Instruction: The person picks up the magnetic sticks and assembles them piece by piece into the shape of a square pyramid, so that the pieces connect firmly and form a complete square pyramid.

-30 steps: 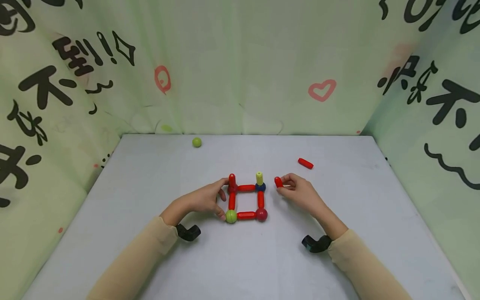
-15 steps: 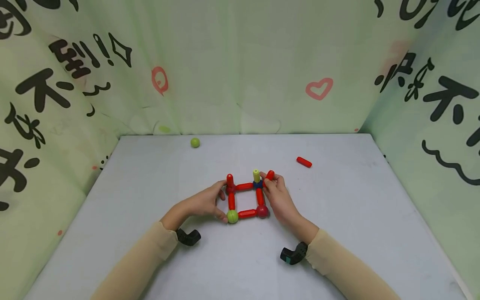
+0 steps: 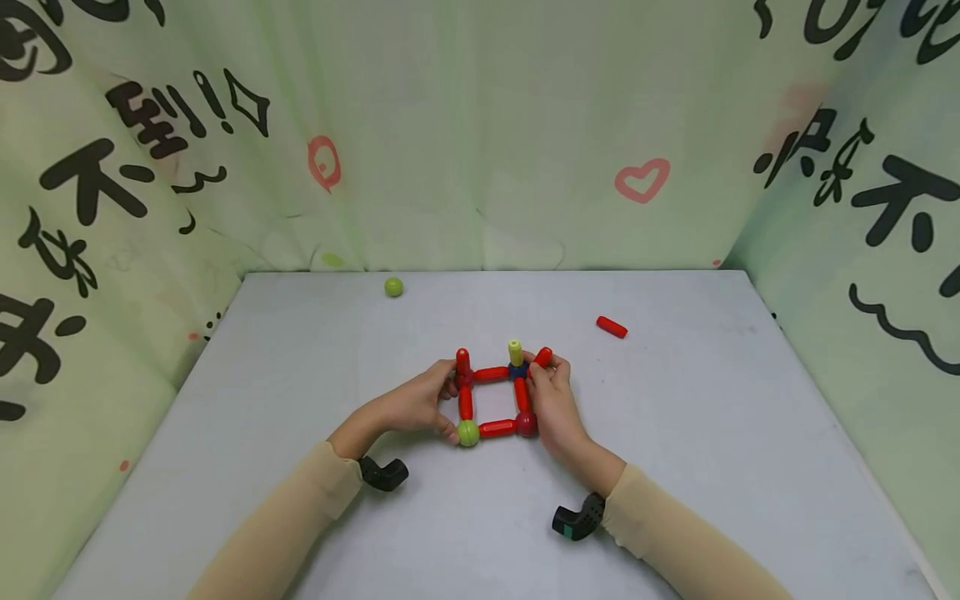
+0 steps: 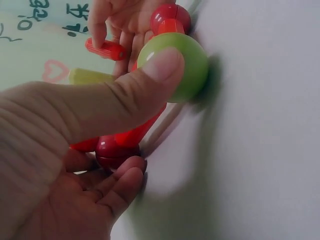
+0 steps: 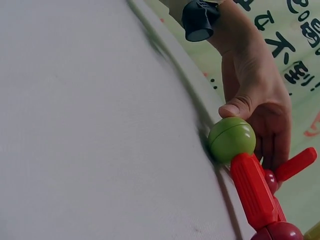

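A square [image 3: 497,428] of red rods and balls lies on the table. Its corners are a green ball [image 3: 468,433], a dark red ball [image 3: 527,424], a blue ball [image 3: 518,370] and a red ball [image 4: 117,149]. A red rod [image 3: 462,361] and a yellow rod [image 3: 515,352] stand up from the two far corners. My left hand [image 3: 416,412] grips the square's left side, thumb on the green ball, fingers at the red ball. Beside the blue corner, my right hand [image 3: 558,417] pinches a loose red rod [image 4: 106,49]; its other fingers are partly hidden behind the square.
Another red rod [image 3: 612,327] lies farther back on the right of the white table [image 3: 300,333]. A single green ball [image 3: 393,287] sits near the far edge on the left. Printed curtains [image 3: 480,150] surround the table behind and at the sides.
My right hand has moved left with its red rod, from apart from the square to beside the blue ball. My left hand keeps its grip, nearly still.
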The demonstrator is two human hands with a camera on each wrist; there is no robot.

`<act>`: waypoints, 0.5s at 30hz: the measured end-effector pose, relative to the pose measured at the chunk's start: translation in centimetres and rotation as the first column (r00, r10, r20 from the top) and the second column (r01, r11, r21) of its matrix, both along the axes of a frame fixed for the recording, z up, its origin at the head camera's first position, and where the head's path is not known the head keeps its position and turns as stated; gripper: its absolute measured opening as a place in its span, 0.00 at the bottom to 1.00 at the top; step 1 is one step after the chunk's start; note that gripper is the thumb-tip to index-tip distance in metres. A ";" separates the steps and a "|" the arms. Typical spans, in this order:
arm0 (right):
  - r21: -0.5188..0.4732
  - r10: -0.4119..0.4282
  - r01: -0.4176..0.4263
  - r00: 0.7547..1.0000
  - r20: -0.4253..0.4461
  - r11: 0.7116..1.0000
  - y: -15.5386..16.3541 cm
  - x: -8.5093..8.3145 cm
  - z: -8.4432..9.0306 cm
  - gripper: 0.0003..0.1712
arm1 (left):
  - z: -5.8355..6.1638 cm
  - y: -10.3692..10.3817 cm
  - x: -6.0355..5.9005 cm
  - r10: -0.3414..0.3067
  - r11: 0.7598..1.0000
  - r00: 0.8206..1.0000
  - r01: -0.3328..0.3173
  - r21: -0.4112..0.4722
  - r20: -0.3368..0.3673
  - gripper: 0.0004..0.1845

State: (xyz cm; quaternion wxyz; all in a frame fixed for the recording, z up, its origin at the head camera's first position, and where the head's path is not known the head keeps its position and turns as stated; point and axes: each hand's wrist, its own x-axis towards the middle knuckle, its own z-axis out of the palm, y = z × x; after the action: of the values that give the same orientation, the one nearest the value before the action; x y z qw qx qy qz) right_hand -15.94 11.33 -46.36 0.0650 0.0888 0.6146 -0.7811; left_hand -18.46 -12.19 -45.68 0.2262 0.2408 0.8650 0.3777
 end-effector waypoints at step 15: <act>0.104 0.033 -0.038 0.998 0.047 0.994 0.4 0.1 0.8 0.24 | -0.1 0.0 -0.1 0.041 0.999 0.999 -0.041 0.012 0.009 0.57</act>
State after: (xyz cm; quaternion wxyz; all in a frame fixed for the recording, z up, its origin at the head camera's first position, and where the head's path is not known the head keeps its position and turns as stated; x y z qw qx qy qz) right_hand -15.86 11.76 -45.55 0.0881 0.0990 0.6545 -0.7443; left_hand -18.55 -12.18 -45.81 0.2206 0.2227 0.8665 0.3885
